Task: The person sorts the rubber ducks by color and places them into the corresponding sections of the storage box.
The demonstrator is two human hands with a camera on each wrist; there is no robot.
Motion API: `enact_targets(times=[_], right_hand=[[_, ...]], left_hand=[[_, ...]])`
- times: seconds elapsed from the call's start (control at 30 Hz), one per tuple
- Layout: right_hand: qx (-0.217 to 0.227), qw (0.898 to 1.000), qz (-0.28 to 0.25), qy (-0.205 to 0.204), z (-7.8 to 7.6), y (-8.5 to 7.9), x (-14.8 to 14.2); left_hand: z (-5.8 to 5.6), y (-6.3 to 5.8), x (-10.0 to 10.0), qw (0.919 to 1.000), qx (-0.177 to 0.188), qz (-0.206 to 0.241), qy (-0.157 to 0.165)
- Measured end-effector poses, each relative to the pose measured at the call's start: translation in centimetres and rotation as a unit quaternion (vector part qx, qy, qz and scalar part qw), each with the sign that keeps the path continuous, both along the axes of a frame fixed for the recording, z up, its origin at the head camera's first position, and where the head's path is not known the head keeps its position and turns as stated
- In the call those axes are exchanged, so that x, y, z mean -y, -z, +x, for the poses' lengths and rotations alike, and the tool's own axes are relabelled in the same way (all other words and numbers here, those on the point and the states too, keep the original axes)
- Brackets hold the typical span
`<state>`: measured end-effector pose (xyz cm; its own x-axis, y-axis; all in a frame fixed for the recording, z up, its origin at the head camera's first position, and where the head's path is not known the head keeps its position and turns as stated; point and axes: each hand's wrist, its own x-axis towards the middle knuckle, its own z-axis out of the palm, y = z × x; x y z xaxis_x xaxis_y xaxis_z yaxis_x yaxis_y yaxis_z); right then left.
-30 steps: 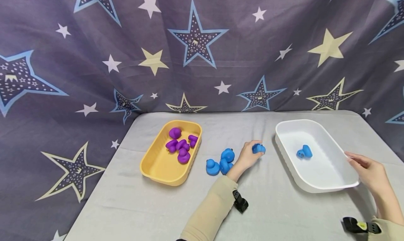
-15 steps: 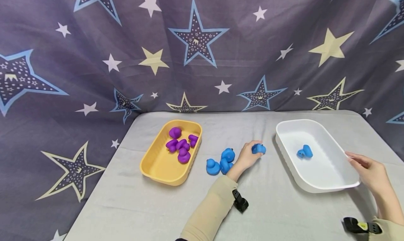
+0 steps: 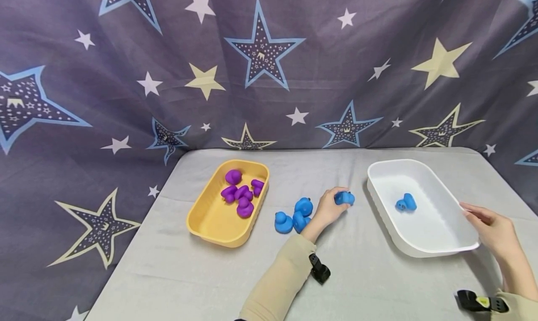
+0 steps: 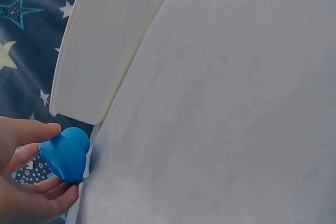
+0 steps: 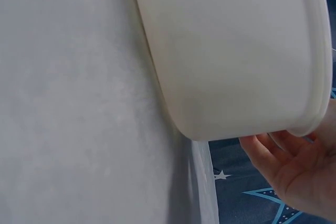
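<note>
Between the thumb and fingers of my left hand (image 3: 329, 208) is a blue rubber duck (image 3: 345, 198), pinched close over the table to the left of the white bin (image 3: 388, 225). The left wrist view shows the same duck (image 4: 65, 156) with its rounded side toward the camera. My right hand (image 3: 493, 230) grips the white bin's right rim, thumb above; in the right wrist view its fingers (image 5: 257, 153) reach behind the bin wall. One blue duck (image 3: 407, 202) lies tipped over inside that bin. Three more blue ducks (image 3: 283, 222) cluster left of my left wrist.
A yellow bin (image 3: 210, 225) holding several purple ducks (image 3: 244, 207) stands on the left of the pale cloth-covered table (image 3: 168, 274). Behind the table hangs a dark curtain (image 3: 260, 106) patterned with stars. My left forearm crosses the table's front middle.
</note>
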<state>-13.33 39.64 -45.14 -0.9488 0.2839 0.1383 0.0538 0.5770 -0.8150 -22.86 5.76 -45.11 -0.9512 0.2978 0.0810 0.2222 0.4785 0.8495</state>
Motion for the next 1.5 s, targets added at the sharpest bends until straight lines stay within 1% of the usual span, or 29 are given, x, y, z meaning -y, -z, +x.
enact_targets(times=[0.07, 0.2, 0.27, 0.33, 0.43, 0.6, 0.83, 0.97, 1.23, 1.33, 1.5], right_hand=[[0.0, 1.0, 0.003, 0.005, -0.3, 0.8, -0.6], [-0.002, 1.0, 0.017, 0.011, -1.3, 3.2, -2.7], [-0.004, 1.0, 0.021, 0.009, -1.6, 4.0, -3.4], [-0.005, 1.0, 0.027, 0.011, -1.7, 4.3, -3.7], [-0.004, 0.999, 0.032, 0.02, -1.6, 4.2, -3.4], [-0.008, 0.999, 0.027, 0.022, -1.3, 3.8, -2.8], [-0.011, 0.999, 0.045, 0.022, -1.7, 4.8, -3.7], [-0.015, 0.999, 0.041, 0.02, -1.8, 5.0, -3.8], [-0.014, 0.999, 0.042, 0.018, -1.9, 4.8, -3.9], [-0.01, 0.999, 0.043, 0.021, -1.6, 4.1, -3.3], [-0.004, 0.999, 0.042, 0.021, -1.7, 4.1, -3.3]], left_hand=[[0.1, -0.1, 0.0, 1.0, 0.0, 0.003, -0.001], [0.2, -0.5, -0.1, 0.9999, 0.007, 0.009, 0.0], [0.3, -0.8, -0.1, 0.9999, 0.011, 0.013, 0.001], [0.4, -1.0, -0.1, 0.9997, 0.013, 0.019, 0.002], [0.5, -1.3, -0.1, 0.9995, 0.013, 0.027, 0.007], [0.6, -1.7, -0.2, 0.9989, 0.004, 0.042, 0.02], [0.8, -2.0, -0.4, 0.9964, 0.0, 0.077, 0.036], [0.9, -2.3, -0.6, 0.9946, -0.005, 0.093, 0.045], [0.8, -2.9, -1.3, 0.9926, -0.026, 0.106, 0.053], [0.8, -3.0, -1.6, 0.9919, -0.032, 0.109, 0.056], [0.7, -3.2, -2.3, 0.9904, -0.045, 0.118, 0.057]])
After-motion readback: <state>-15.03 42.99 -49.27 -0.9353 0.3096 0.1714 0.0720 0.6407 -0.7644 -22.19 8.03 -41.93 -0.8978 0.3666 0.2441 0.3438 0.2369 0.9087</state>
